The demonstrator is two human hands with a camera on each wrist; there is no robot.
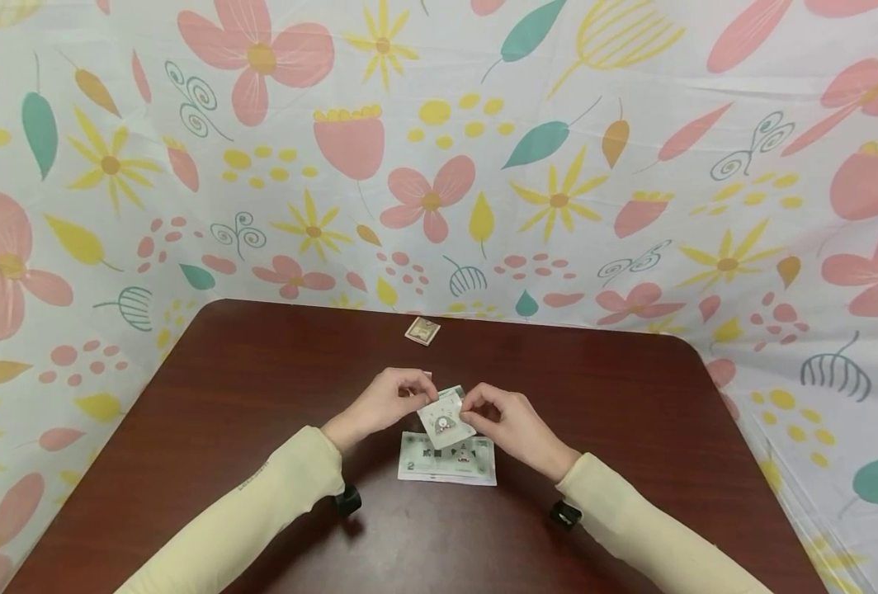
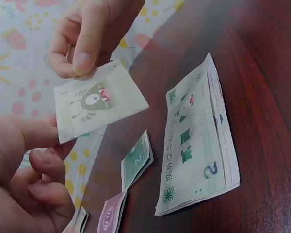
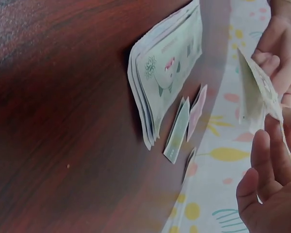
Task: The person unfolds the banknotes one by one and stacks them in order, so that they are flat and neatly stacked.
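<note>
Brown table [image 1: 632, 396]; left fingers [image 2: 48, 165], right fingers [image 2: 86, 53] pinch folded note [image 2: 99, 103]

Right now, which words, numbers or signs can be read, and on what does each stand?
"2": large top note.
"贰圆": the same note.
"2", slightly blurred: green folded note.
Too small or blurred: other characters on these notes, marks on the held note, pink folded note and left sleeve.
</note>
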